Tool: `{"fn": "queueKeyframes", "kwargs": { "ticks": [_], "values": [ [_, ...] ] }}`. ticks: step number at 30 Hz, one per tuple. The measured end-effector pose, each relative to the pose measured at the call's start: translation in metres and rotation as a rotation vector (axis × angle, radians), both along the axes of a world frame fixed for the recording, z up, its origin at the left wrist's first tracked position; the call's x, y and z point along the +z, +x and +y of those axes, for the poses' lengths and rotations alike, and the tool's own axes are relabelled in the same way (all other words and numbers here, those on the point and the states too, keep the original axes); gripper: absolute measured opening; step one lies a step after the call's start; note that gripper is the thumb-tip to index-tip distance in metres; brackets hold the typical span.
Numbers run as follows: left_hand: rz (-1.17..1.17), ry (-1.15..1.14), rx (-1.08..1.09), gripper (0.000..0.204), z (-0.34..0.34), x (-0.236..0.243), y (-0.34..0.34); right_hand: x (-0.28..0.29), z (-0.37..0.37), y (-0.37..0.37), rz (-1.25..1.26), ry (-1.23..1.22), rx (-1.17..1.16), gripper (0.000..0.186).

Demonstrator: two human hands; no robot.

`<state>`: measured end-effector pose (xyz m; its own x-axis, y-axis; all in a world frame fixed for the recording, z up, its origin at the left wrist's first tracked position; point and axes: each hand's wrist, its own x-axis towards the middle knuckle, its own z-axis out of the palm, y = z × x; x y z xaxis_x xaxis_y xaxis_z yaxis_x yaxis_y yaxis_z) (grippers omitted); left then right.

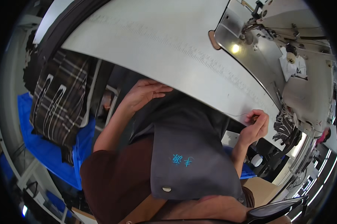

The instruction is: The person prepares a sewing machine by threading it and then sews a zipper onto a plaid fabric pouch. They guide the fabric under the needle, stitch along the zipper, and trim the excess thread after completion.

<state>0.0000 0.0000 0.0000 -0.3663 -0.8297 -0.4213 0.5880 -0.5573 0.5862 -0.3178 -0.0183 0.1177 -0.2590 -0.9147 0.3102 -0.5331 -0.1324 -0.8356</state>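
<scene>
My left hand (145,94) is at the near edge of the pale sewing table (146,48), its fingers stretched out with nothing seen between them. My right hand (256,126) is at the same edge farther right, its fingers curled and pinched together. A thin dark line like a thread (233,114) runs over the tabletop to those fingers; what else they hold is hidden. Beyond the right hand stands a white sewing machine (306,89), its metal bed plate (235,33) set into the table. A grey apron (194,149) covers my lap.
Plaid fabric pieces (60,100) are piled over a blue bin (30,127) at the left. Dark cloth (69,26) drapes over the table's far left end. Bunched dark strips (284,127) lie beside the machine's base. A brown oval piece (214,40) sits by the bed plate.
</scene>
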Motion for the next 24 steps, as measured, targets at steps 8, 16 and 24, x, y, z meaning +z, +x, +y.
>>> {"fn": "queueKeyframes", "kwargs": {
  "ticks": [8,16,24],
  "values": [
    [0.039,-0.277,-0.050,0.052,0.034,0.056,-0.011,0.002,-0.019,-0.019,-0.468,0.069,0.080,0.034],
    [0.387,-0.247,-0.003,0.064,0.027,0.067,-0.026,0.005,-0.024,-0.043,-0.848,0.147,0.185,0.037],
    [-0.305,-0.450,-0.007,0.014,0.016,0.103,-0.054,0.001,-0.034,-0.039,-1.601,0.372,0.614,0.066]
  ]
}}
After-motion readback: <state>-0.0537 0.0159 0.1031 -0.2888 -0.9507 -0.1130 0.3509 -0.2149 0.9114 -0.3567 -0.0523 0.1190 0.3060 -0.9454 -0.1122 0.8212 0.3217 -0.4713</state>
